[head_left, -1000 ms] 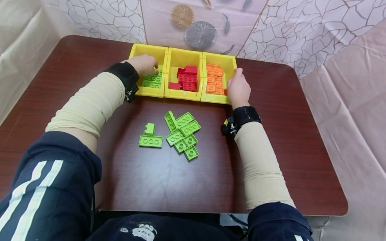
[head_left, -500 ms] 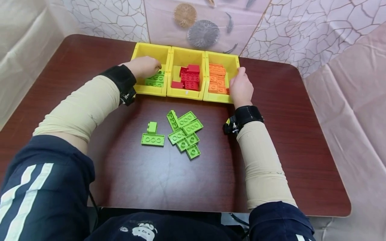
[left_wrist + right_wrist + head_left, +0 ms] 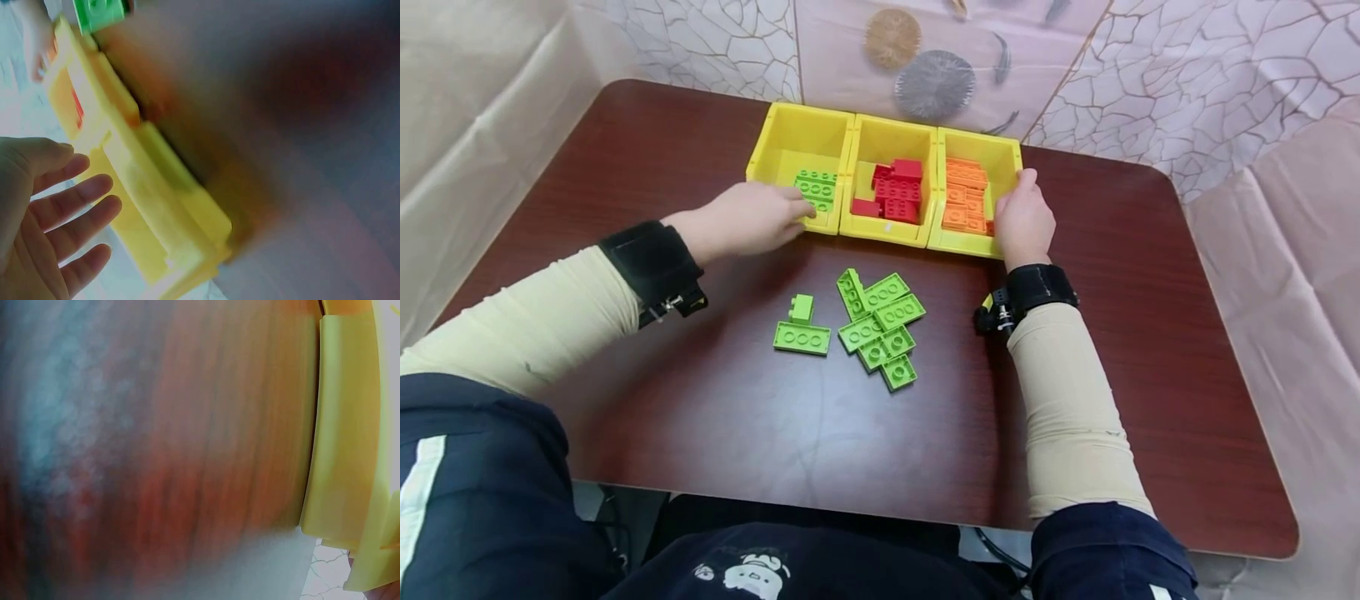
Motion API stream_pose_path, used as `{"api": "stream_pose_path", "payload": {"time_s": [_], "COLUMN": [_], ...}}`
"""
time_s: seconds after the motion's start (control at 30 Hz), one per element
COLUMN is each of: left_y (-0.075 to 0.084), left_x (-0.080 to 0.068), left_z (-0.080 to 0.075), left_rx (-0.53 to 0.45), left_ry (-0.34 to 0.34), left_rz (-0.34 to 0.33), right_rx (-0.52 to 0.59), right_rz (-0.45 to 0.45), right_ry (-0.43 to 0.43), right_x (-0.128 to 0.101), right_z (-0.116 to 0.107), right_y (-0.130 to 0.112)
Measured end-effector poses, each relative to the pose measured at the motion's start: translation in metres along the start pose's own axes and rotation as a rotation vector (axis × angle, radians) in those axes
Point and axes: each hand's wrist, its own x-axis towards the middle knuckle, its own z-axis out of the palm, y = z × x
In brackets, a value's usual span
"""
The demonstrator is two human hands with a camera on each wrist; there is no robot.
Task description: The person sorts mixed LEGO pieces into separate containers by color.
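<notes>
both hands meet yellow bins [image 3: 801,133]: left hand [image 3: 745,218] empty, fingers straight; right hand [image 3: 1024,221] grips the rim.

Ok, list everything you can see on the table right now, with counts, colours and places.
Table: one, dark red-brown.
Bins: three, yellow, side by side at the far edge.
Binned bricks: green in the left bin, red in the middle, orange in the right; counts unclear.
Loose green bricks: about eight, mid-table.
Left hand: empty, fingers straight, at the left bin's front.
Right hand: on the right bin's right wall.
</notes>
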Motion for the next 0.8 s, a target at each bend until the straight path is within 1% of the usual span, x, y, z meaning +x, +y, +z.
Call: {"api": "stream_pose_path", "payload": {"time_s": [0.07,0.17,0.3,0.37,0.43,0.5,0.57,0.67,0.8], "left_y": [0.007,0.018,0.039,0.052,0.064,0.072,0.076,0.077,0.077], "left_x": [-0.006,-0.017,-0.033,-0.039,-0.044,-0.049,-0.053,-0.058,-0.062], "left_z": [0.004,0.010,0.016,0.020,0.024,0.027,0.031,0.036,0.040], "left_rx": [-0.004,-0.014,-0.028,-0.023,-0.007,0.019,0.046,0.087,0.124], "left_ry": [0.020,0.073,0.161,0.182,0.177,0.158,0.139,0.127,0.118], "left_rz": [0.050,0.130,0.279,0.352,0.405,0.430,0.433,0.433,0.459], "right_rx": [0.003,0.004,0.009,0.007,0.003,0.002,0.001,0.003,0.006], "right_rz": [-0.006,-0.016,-0.024,-0.027,-0.028,-0.023,-0.017,-0.018,-0.032], "right_ry": [0.006,0.014,0.019,0.030,0.037,0.031,0.019,0.003,0.011], "right_x": [0.000,-0.001,0.000,0.001,0.002,0.002,0.002,0.001,-0.001], "right_z": [0.001,0.001,-0.001,-0.002,-0.004,-0.005,-0.005,-0.003,0.000], "right_y": [0.001,0.001,0.001,0.001,0.002,0.003,0.003,0.003,0.001]}}
